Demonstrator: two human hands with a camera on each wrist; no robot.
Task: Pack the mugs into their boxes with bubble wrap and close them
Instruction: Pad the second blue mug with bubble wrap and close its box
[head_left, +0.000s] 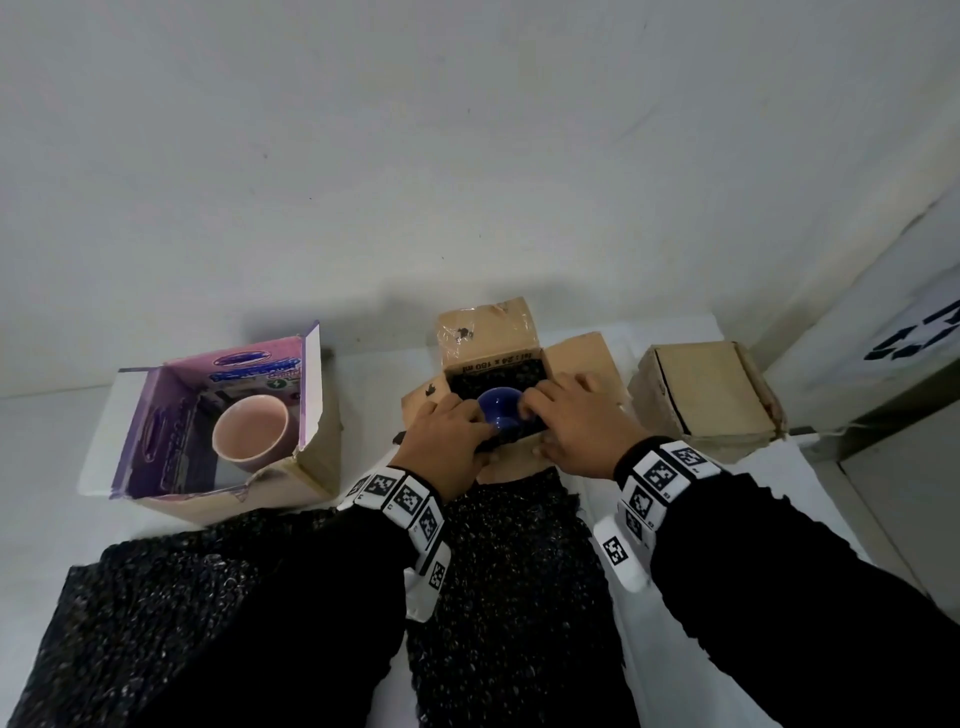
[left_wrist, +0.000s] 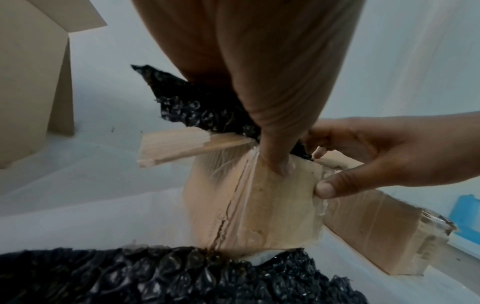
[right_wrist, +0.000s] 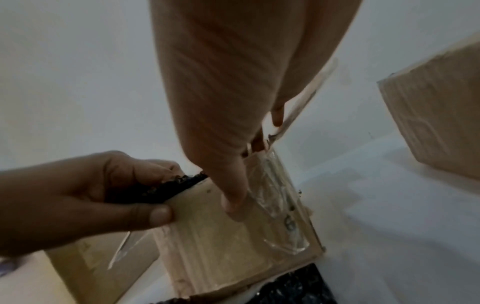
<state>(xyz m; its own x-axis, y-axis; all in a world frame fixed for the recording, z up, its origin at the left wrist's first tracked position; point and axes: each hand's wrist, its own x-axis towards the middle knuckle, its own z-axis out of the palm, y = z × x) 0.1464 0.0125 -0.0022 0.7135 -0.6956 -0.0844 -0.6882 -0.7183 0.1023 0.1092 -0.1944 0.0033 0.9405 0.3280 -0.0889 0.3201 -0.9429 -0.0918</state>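
An open brown box (head_left: 574, 358) stands in the middle, lined with black bubble wrap (head_left: 498, 376), with a blue mug (head_left: 498, 408) inside. My left hand (head_left: 457, 423) reaches over the box's front rim at the mug's left. It pinches the bubble wrap's edge (right_wrist: 171, 185) against the front wall (left_wrist: 259, 205) with its thumb outside. My right hand (head_left: 571, 415) grips the same wall at the mug's right, thumb (left_wrist: 324, 188) outside and fingers curled over the rim. A pink mug (head_left: 249, 431) sits in an open purple box (head_left: 156, 441) on the left.
A closed brown box (head_left: 706, 395) stands to the right. Two loose sheets of black bubble wrap (head_left: 208, 597) lie on the white table near me, one (head_left: 509, 571) reaching up to the middle box. A wall rises just behind the boxes.
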